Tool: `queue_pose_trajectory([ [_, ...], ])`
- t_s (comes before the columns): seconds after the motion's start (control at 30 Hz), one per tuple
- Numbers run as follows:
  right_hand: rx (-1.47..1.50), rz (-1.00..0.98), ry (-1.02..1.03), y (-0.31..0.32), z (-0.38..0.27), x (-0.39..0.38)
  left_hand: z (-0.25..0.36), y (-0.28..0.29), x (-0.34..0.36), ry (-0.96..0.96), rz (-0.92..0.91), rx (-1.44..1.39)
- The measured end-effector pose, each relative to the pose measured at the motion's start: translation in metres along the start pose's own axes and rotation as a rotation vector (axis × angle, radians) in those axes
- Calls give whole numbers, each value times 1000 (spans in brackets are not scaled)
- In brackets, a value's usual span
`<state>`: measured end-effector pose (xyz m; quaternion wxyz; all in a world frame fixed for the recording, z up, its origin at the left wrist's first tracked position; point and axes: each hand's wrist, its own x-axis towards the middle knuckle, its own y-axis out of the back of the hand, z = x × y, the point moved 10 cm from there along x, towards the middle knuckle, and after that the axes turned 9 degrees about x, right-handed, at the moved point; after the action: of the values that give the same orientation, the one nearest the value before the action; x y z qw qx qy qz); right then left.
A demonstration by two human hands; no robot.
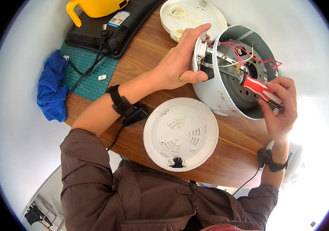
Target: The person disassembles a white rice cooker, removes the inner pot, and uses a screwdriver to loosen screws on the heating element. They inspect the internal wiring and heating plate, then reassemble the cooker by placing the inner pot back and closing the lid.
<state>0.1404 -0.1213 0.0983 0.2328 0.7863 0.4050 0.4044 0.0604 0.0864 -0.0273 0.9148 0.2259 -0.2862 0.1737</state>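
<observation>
A rice cooker body (218, 94), white with a faint flower print, lies tilted on its side with its open bottom facing me. Inside it are a grey metal pan (229, 82) and loose red and white wires (262, 59). My left hand (181, 61) is closed on a white plastic panel (199, 54) at the cooker's left side, thumb at the lower end. Between the fingers of my right hand (285, 106) is a red and white screwdriver (256, 86). Its shaft reaches leftward across the opening toward the panel; where the tip meets it is hard to make out.
A round white vented base cover (181, 148) lies near the table's front edge. Behind stands a white lid (214, 27). At left are a green cutting mat (85, 86), blue cloth (53, 90), black appliance (91, 34) with a cord, and yellow container (99, 7).
</observation>
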Motion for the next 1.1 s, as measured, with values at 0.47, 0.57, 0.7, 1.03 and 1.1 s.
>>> queue_pose_trajectory([
  [0.47,-263,-47,-41,0,0,2,0,2,-2,0,7,5],
  [0.57,-203,-140,-161,0,14,-1,2,3,-1,-7,17,15],
  [0.7,58,-5,-268,11,37,-13,-1,0,0,6,5,-7],
  [1.03,309,-36,-406,-2,41,-7,0,3,-2,-3,13,19],
  [1.1,313,-97,-475,-4,45,-10,-1,1,-1,-4,10,10],
])
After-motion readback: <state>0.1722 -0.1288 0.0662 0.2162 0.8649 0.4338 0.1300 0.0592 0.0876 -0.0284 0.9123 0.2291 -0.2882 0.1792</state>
